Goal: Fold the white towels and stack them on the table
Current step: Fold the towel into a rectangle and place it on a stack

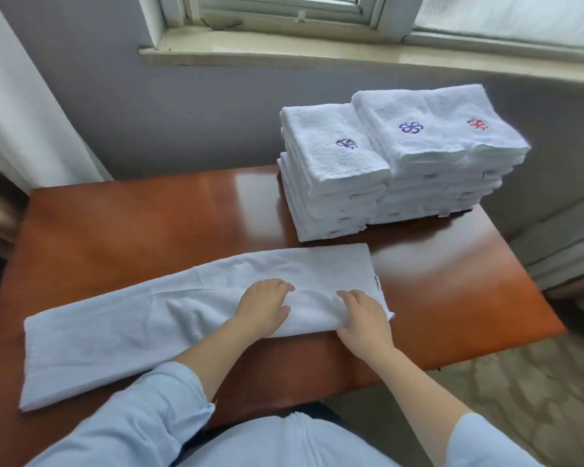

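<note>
The long white terry towel (pixel 115 332), folded into a strip, lies across the glossy reddish-brown wooden counter (pixel 149 224). Its long axis runs from near-left to far-right. The left hand (pixel 263 306) and right hand (pixel 363 318) grip the cloth near its right end with curled fingers. The fold should go best if that end is carried leftward with the edges kept aligned.

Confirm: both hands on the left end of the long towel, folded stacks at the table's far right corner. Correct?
Wrong end. The head view shows the left hand and right hand on the right end of the long towel; the folded stacks are at the table's far right corner.
</note>
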### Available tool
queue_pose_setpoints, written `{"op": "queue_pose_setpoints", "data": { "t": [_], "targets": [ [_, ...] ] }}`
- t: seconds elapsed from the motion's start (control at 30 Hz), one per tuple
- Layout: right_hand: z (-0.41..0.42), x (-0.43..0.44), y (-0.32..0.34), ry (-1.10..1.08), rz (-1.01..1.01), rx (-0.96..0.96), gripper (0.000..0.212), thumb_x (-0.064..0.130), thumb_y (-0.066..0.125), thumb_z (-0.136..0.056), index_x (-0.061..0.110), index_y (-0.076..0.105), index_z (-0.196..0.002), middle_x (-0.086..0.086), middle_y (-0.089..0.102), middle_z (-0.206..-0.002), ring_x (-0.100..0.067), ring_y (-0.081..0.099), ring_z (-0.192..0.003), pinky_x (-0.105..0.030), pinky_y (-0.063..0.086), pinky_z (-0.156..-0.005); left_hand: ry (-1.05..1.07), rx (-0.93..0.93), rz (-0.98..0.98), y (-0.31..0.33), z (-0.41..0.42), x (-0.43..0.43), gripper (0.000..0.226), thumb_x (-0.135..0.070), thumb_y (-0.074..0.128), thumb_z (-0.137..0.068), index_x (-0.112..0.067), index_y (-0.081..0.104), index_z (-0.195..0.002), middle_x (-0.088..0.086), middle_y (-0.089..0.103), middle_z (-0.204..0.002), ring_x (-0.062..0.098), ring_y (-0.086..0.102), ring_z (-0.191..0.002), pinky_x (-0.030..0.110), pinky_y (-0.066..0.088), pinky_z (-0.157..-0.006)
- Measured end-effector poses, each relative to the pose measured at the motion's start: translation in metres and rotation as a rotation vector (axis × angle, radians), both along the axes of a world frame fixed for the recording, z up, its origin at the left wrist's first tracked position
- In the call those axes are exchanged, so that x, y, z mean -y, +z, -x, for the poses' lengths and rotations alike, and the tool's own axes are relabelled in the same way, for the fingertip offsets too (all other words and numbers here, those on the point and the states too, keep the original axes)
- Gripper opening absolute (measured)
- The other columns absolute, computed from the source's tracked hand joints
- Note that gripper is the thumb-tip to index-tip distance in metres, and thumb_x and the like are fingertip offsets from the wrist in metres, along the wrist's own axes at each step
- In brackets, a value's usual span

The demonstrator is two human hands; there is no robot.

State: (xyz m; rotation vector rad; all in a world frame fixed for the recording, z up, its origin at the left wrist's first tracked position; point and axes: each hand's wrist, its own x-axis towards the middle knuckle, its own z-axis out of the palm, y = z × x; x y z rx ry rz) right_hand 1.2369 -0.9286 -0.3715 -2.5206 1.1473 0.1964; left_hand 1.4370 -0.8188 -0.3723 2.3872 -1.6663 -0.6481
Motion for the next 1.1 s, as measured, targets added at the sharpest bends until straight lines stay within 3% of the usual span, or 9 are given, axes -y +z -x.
{"op": "queue_pose_setpoints", "data": {
  "t": [0.17,0.3,0.47,0.6,0.77,0.83,1.1],
  "targets": [
    [0.034,0.03,-0.011,0.11,0.012,-0.04,0.055,0.015,0.055,-0.082,0.025,0.048,-0.136,0.003,0.053,-0.13,-0.024,0.055,-0.109,-0.033,0.047,-0.081,0.029,0.103,-0.08,-0.008,0.029,0.027,0.047,-0.026,0.048,-0.099,-0.024,0.042,-0.145,0.0,0.051,-0.141,0.026,0.049,-0.123,0.034,0.038,-0.103],
    [0.045,0.052,-0.014,0.101,-0.019,0.042,0.041,0.019,0.06,-0.084,0.028,0.06,-0.124,0.01,0.062,-0.121,-0.021,0.061,-0.103,-0.031,0.045,-0.077,0.07,0.15,-0.11,-0.013,0.042,0.042,0.041,-0.022,0.045,-0.099,-0.022,0.048,-0.141,0.004,0.053,-0.13,0.026,0.051,-0.117,0.034,0.041,-0.095],
    [0.037,0.081,-0.002,-0.247,-0.312,0.404,0.018,0.019,0.061,-0.084,0.035,0.065,-0.093,0.018,0.065,-0.087,-0.01,0.062,-0.081,-0.022,0.043,-0.06,0.177,0.105,-0.067,-0.006,0.048,0.066,0.027,-0.025,0.038,-0.103,-0.017,0.058,-0.119,0.003,0.057,-0.115,0.029,0.058,-0.101,0.038,0.044,-0.081],
    [0.019,0.111,0.011,-0.422,-0.329,0.586,0.008,0.029,0.062,-0.088,0.034,0.06,-0.081,0.015,0.063,-0.077,-0.004,0.058,-0.073,-0.024,0.042,-0.057,0.249,0.068,-0.007,0.005,0.036,0.088,0.025,-0.023,0.038,-0.103,-0.017,0.058,-0.117,0.004,0.059,-0.118,0.032,0.06,-0.1,0.039,0.047,-0.081],
    [0.003,0.137,0.007,-0.388,-0.316,0.462,0.018,0.032,0.049,-0.096,0.028,0.064,-0.106,0.008,0.067,-0.095,-0.016,0.061,-0.087,-0.034,0.049,-0.069,0.244,0.043,-0.061,0.003,0.023,0.104,0.025,-0.021,0.04,-0.102,-0.017,0.06,-0.118,0.003,0.059,-0.121,0.029,0.06,-0.104,0.039,0.049,-0.085],
    [0.0,0.145,0.002,-0.365,-0.294,0.427,0.02,0.03,0.045,-0.099,0.027,0.063,-0.107,0.005,0.068,-0.095,-0.02,0.062,-0.088,-0.036,0.051,-0.071,0.238,0.023,-0.09,-0.003,0.019,0.11,0.026,-0.021,0.04,-0.102,-0.018,0.059,-0.119,0.003,0.059,-0.123,0.028,0.059,-0.106,0.038,0.049,-0.084],
    [-0.014,0.165,-0.019,-0.319,-0.225,0.297,0.031,0.031,0.04,-0.103,0.029,0.06,-0.127,-0.001,0.07,-0.11,-0.027,0.064,-0.101,-0.035,0.05,-0.076,0.255,-0.032,-0.089,-0.022,0.008,0.121,0.026,-0.022,0.041,-0.101,-0.021,0.058,-0.121,0.001,0.063,-0.12,0.026,0.062,-0.103,0.033,0.049,-0.078]
  ]
}}
